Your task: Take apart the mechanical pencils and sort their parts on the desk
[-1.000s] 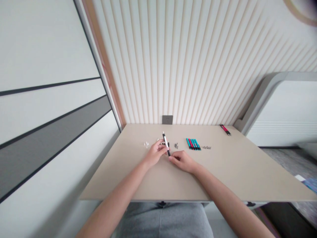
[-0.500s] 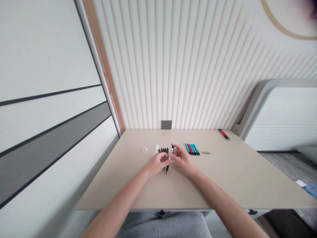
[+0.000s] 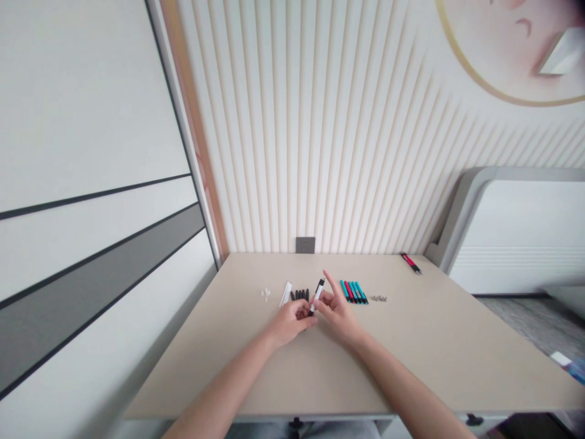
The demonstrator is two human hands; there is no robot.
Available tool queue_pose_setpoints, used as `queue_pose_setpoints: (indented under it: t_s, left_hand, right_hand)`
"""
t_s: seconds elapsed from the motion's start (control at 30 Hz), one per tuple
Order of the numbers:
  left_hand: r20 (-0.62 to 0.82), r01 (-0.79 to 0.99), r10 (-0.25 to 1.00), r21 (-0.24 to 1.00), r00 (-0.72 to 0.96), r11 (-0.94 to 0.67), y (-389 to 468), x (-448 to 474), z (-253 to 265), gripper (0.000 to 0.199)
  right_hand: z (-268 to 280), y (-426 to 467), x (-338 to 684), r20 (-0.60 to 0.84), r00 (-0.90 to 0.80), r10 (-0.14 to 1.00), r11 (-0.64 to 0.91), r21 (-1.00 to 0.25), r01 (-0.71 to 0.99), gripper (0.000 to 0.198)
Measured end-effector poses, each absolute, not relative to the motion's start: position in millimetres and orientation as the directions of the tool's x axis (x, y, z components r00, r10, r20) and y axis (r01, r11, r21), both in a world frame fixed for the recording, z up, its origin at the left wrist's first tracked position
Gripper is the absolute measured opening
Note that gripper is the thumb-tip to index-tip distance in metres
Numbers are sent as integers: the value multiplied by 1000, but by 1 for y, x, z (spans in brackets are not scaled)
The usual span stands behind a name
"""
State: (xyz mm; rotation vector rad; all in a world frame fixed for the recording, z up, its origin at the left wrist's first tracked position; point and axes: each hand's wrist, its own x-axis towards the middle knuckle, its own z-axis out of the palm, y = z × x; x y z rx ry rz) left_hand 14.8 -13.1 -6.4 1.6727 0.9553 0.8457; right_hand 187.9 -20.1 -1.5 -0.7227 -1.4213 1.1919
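A white pen with black ends (image 3: 317,295) is held tilted between my hands over the middle of the table. My left hand (image 3: 289,321) pinches its lower end, which the fingers partly hide. My right hand (image 3: 337,313) grips the barrel between thumb and curled fingers, while its index finger points up near the pen's top. Just behind my left hand lie several black pen parts (image 3: 300,294) and thin white sticks (image 3: 286,292). Right of my right hand is a row of teal and red pen barrels (image 3: 353,292).
Small white pieces (image 3: 265,294) are on the table's left side. Small greyish pieces (image 3: 378,299), too small to make out, lie right of the barrels. Red and black pens (image 3: 411,263) rest at the back right corner. A dark wall socket (image 3: 305,245) sits behind the table (image 3: 425,353).
My right index finger has straightened upward beside the pen's top. The pen's black lower end, visible before, is now mostly covered by my left fingers. The camera view has tilted up slightly.
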Motion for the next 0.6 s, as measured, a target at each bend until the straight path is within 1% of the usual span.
queue_pose_setpoints:
  t_s: [0.07, 0.2, 0.27, 0.37, 0.43, 0.53, 0.6]
  left_hand:
    - [87, 206, 888, 958, 452, -199, -15, 14, -3, 34]
    - [60, 164, 838, 971, 543, -175, -21, 13, 6, 34]
    - [45, 144, 826, 978, 562, -151, -22, 13, 9, 32]
    - [32, 138, 841, 982, 540, -126, -20, 14, 6, 26]
    - [37, 164, 859, 977, 510, -139, -19, 16, 2, 25]
    - [66, 228, 886, 955, 459, -190, -17, 17, -1, 27]
    - [81, 242, 887, 947, 455, -211, -18, 17, -2, 29]
  right_hand:
    - [0, -21, 188, 344, -195, 919, 305, -930, -204, 82]
    - [8, -23, 192, 337, -162, 928, 279, -913, -297, 77]
    - [9, -24, 193, 331, -165, 929, 265, -907, -327, 76]
    - [8, -23, 192, 322, -180, 929, 256, -914, -315, 78]
    - [5, -22, 191, 321, -194, 927, 259, -922, -288, 76]
    - [2, -20, 189, 332, -229, 915, 272, -927, -256, 75]
    - [-1, -19, 188, 332, -234, 914, 279, -932, -231, 74]
